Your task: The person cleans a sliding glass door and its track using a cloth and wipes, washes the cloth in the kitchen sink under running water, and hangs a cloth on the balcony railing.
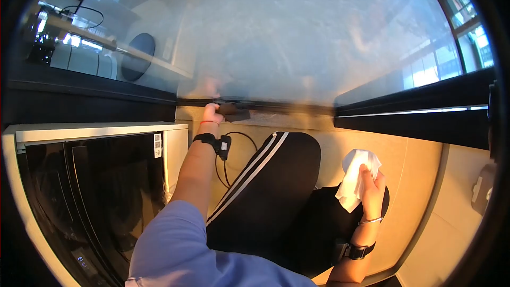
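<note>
My left hand (211, 112) reaches forward to the foot of a large glass pane (255, 48). Its fingers are closed on a dark, blurred object (235, 112), whose kind I cannot make out, close to the pane's dark bottom frame (194, 102). My right hand (372, 186) is held over my right knee, with the thumb pressing a crumpled white cloth (353, 177) against the fingers. The cloth hangs loosely from this hand, apart from the glass.
Left of me stands a pale cabinet with a glossy black appliance (117, 191). My bent knee in black trousers (276, 180) is between my arms. A dark frame bar (414, 117) and a pale wall (451, 207) are on the right. Several chair legs show beyond the glass.
</note>
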